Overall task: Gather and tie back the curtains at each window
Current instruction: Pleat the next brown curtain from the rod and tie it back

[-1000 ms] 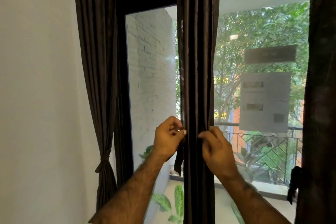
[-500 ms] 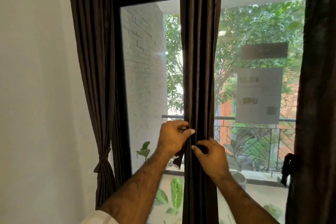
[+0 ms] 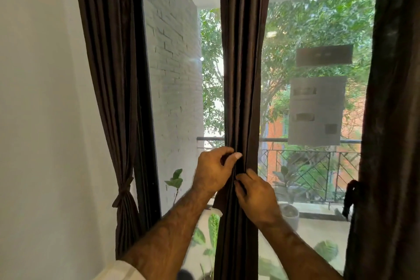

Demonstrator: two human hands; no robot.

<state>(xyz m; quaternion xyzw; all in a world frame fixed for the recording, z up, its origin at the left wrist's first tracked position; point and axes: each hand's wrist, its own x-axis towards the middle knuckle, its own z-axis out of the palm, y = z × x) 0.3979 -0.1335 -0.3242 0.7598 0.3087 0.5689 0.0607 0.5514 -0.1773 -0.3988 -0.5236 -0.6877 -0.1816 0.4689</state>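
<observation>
A dark brown gathered curtain (image 3: 242, 75) hangs down the middle of the window. My left hand (image 3: 213, 170) grips its left side at waist height, thumb pressed on the front folds. A dark tie strap end (image 3: 219, 202) hangs below that hand. My right hand (image 3: 254, 191) sits just lower on the right, fingers curled and pinching the folds or the strap; which one is hidden. Against the left edge of the window hangs a second curtain (image 3: 109, 75), bound by a knotted tie (image 3: 122, 191). A third curtain (image 3: 391, 120) hangs at the right.
A black window frame (image 3: 145, 120) stands between the left curtain and the glass. A white wall (image 3: 41, 120) fills the left. A dark strap (image 3: 350, 198) hangs by the right curtain. Outside are a railing (image 3: 302, 161), potted plants and a brick wall.
My right hand has slid down and left across the curtain front, now just under my left hand. The view has shifted slightly right and down.
</observation>
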